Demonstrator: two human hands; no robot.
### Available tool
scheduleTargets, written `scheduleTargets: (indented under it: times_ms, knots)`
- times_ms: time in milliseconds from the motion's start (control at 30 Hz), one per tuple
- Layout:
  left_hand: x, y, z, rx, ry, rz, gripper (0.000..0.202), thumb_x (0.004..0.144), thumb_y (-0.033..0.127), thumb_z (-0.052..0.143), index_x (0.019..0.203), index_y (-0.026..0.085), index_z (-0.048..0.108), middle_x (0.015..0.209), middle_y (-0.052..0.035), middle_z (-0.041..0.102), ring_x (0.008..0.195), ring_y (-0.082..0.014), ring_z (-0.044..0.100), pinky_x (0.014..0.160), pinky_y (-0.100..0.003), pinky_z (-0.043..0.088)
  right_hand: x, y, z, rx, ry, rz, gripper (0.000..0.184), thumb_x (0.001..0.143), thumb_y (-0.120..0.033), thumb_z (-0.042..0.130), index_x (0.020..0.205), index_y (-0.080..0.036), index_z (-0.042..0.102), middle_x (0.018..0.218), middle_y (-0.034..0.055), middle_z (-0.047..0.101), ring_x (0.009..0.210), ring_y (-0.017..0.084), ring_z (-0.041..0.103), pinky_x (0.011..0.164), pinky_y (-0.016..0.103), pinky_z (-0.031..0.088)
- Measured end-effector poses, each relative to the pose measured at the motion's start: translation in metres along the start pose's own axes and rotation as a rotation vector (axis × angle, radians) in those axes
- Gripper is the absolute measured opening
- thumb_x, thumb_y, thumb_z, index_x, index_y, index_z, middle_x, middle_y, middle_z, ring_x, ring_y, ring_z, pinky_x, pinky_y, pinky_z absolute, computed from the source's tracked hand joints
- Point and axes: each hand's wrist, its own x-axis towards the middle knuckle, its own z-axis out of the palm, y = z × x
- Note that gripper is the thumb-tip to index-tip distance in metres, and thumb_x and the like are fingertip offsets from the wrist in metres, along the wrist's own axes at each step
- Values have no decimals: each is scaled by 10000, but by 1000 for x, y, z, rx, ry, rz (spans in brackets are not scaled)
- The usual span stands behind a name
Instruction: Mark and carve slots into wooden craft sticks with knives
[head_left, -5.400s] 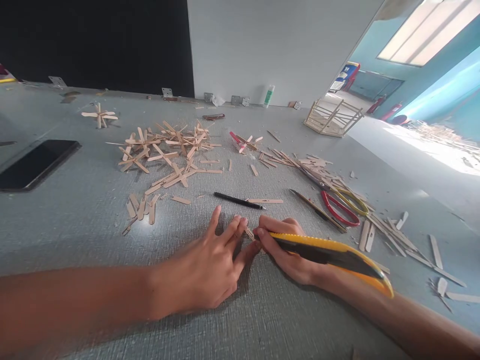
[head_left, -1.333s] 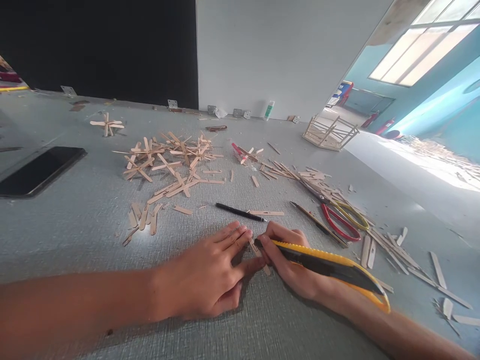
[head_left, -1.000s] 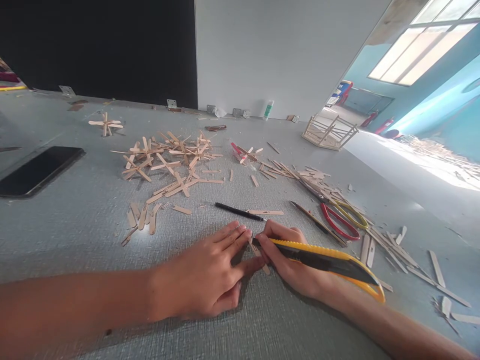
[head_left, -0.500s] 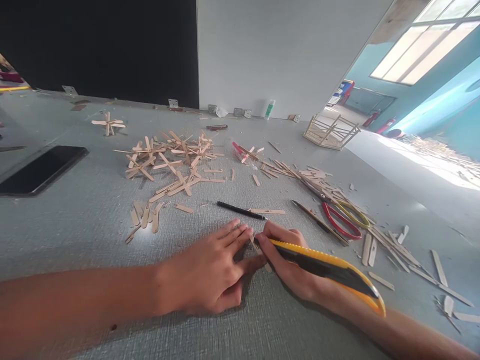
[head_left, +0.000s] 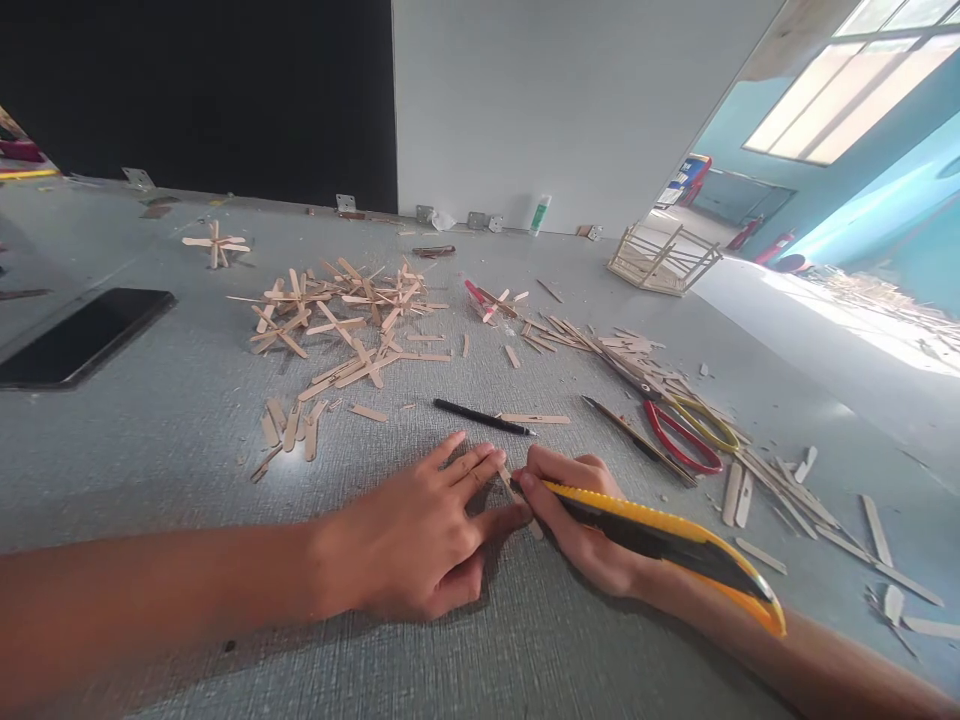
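My left hand (head_left: 424,540) lies palm down on the table, its fingertips and thumb pressing a small wooden craft stick (head_left: 507,482) against the surface. A yellow and black utility knife (head_left: 660,535) is gripped in my right hand (head_left: 574,520) like a pen, its front end at the stick. My fingers hide the blade tip. Just beyond the hands are a black pen (head_left: 484,416) and another craft stick (head_left: 541,419) with a slot cut in it.
Joined craft-stick pieces (head_left: 360,310) are heaped at centre left. Scissors (head_left: 686,435) and a pointed tool (head_left: 637,440) lie to the right among loose sticks. A phone (head_left: 82,335) is at left. A glue tube (head_left: 540,213) and a stick frame (head_left: 664,258) stand at the back.
The knife's rear end has swung slightly to the right and down in my right hand. My left index finger has lifted and spread a little; the thumb stays on the stick.
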Motion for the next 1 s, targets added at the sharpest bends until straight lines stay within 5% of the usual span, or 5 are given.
scheduleTargets:
  times_ms: [467,767,1000]
  knots:
    - [-3,0,5,-31,44,-3,559,1007,360,556,1514,133,501,1586,-265,435,1482,-414,412,1200,-575,315,0,-5,-4,89,-10,1,399,1065,-385,427,691,-257,367,506,-61,481,438,119,420,478,294,339]
    - [-5,-4,10,-12,115,20,566,985,335,580,1524,178,512,1583,-203,471,1454,-392,455,1219,-520,311,4,6,0,137,279,32,336,1051,-487,473,844,-233,547,546,-62,527,459,117,468,477,256,392]
    - [-6,-4,6,32,55,24,532,1011,318,552,1527,195,505,1550,-245,494,1441,-425,468,1168,-547,392,10,5,-4,67,433,24,246,1001,-423,578,1005,-204,690,598,-38,585,513,122,527,519,238,414]
